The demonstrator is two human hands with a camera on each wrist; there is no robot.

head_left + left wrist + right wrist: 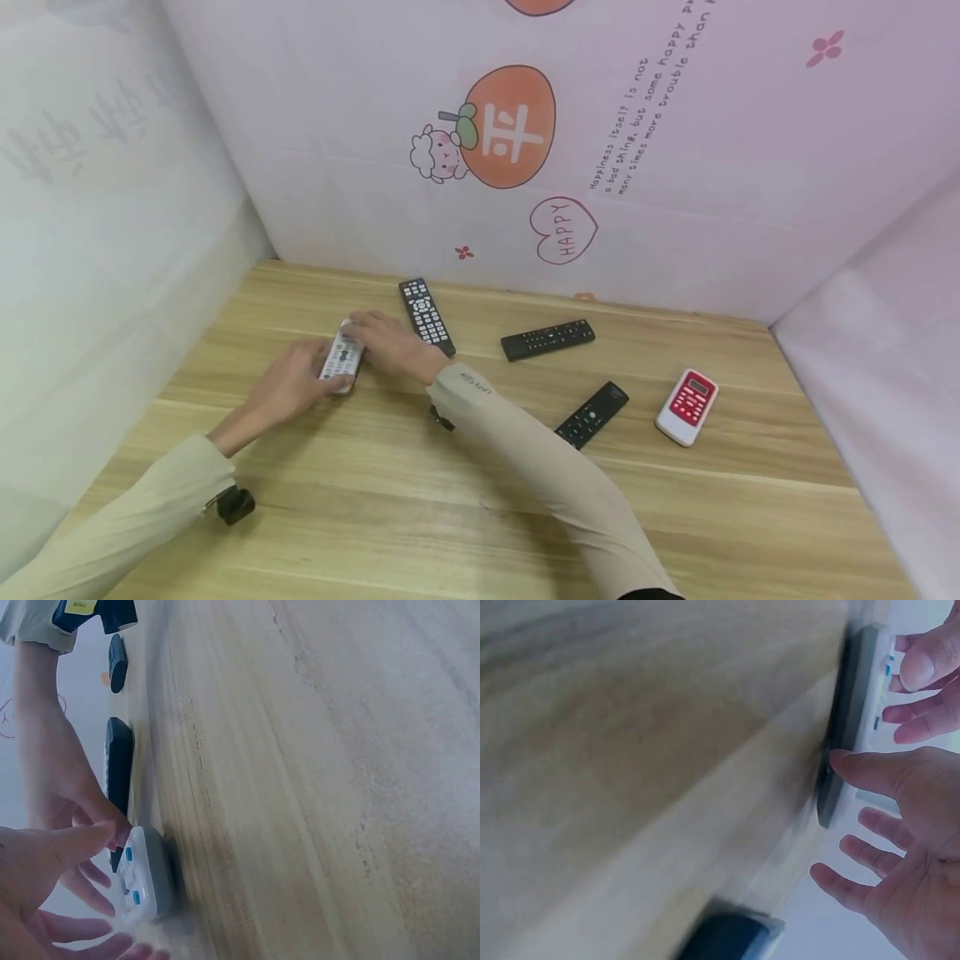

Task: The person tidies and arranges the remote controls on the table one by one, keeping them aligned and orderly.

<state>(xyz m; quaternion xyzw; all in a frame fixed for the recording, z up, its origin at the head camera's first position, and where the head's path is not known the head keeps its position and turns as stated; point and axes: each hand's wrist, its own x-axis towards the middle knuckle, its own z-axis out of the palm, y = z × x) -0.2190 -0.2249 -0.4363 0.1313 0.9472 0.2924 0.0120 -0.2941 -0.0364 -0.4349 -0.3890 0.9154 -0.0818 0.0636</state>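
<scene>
A white remote control (343,357) with a pale grey back lies at the left of the wooden table, button side up. My left hand (291,382) is around its lower end, thumb over the button face and straight, loose fingers along the left edge. My right hand (397,346) grips the upper part from the right. In the right wrist view its thumb presses the side of the white remote (859,712), and the other fingers spread past the upper end. The left wrist view shows the near end of the white remote (154,874) close over the wood.
A black remote with white buttons (426,317) lies just beyond my right hand. Farther right are two black remotes, one at the back (547,340), one nearer (596,412), partly behind my right sleeve. A red-and-white remote (687,408) lies at the right. Printed cloth walls (360,167) enclose the table (360,508).
</scene>
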